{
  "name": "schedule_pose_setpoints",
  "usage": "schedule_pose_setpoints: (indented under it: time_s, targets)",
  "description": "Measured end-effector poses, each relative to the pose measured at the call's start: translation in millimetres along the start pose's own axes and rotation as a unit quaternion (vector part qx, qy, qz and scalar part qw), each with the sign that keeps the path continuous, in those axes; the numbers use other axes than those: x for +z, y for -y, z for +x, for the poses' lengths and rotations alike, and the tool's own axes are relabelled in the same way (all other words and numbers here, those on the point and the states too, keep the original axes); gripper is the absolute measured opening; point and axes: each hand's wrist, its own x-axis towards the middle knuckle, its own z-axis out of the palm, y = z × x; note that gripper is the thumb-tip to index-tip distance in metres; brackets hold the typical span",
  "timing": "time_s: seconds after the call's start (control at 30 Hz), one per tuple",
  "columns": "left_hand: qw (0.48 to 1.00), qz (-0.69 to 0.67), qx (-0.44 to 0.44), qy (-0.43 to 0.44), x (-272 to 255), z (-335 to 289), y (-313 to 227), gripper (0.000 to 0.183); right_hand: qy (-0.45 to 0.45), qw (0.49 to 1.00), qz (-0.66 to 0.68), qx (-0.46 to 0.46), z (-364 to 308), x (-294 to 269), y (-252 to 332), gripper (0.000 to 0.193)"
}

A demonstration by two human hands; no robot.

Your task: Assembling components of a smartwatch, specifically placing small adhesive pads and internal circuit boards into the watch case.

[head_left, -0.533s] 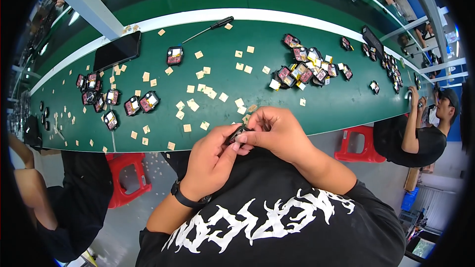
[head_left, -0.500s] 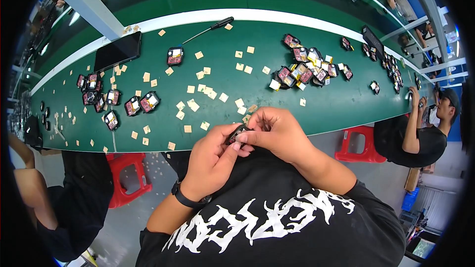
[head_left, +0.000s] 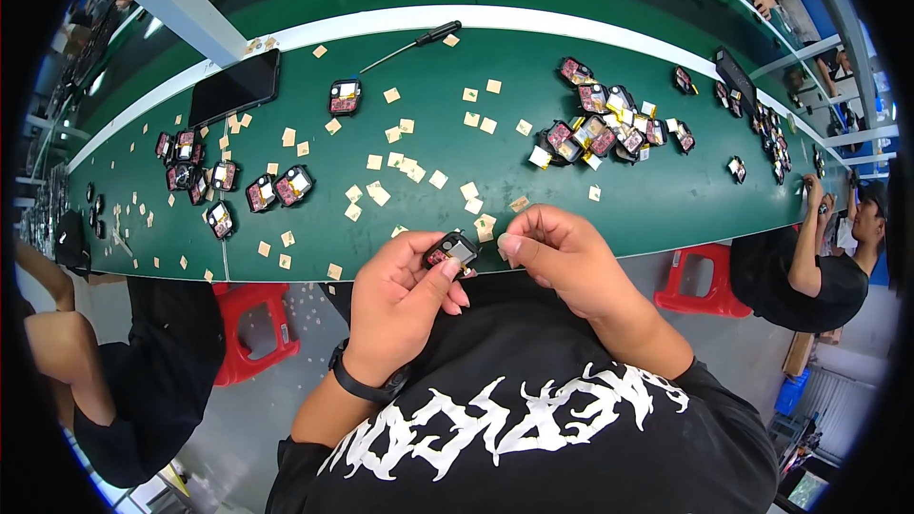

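Note:
My left hand (head_left: 400,290), closed, holds a small black device housing (head_left: 451,251) at the table's near edge. A red circuit board and a grey square show inside the open housing. Just to its right, and apart from it, my right hand (head_left: 557,252) is closed in a pinch of thumb and forefinger. A tiny pale edge shows at those fingertips, too small to name. Small beige paper squares (head_left: 485,225) lie on the table beyond my hands. A pile of similar housings (head_left: 600,133) lies at the right, and a smaller group (head_left: 185,164) at the left.
A black-handled screwdriver (head_left: 438,33) lies at the back of the green table (head_left: 457,152). Near the back left is a dark flat screen device (head_left: 234,88). Red stools (head_left: 702,279) stand at the table's front, and co-workers sit on both sides.
My hands have moved apart. The housing, earlier mostly covered by my fingers, now shows its inside in my left hand, and my right hand has drawn off to the right. The view has shifted slightly.

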Motion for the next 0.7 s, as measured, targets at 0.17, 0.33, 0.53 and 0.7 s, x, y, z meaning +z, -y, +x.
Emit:
schedule_pose_setpoints:
  time_s: [0.17,0.33,0.53,0.7]
  targets:
    - [1.000,0.005,-0.023,0.015,4,-3,-20,0.033,-0.011,0.998,-0.054,-0.025,-3,-3,-5,0.016]
    - [0.999,0.047,0.000,0.025,7,-5,-27,0.036,-0.012,0.996,-0.060,-0.069,-5,-6,-8,0.017]
    - [0.995,0.094,-0.011,0.030,11,-3,-31,0.040,-0.052,0.958,-0.196,-0.204,-15,-5,2,0.029]
    - [0.985,0.163,0.038,0.035,12,-2,-32,0.041,-0.009,0.867,-0.403,-0.292,-23,-12,13,0.043]
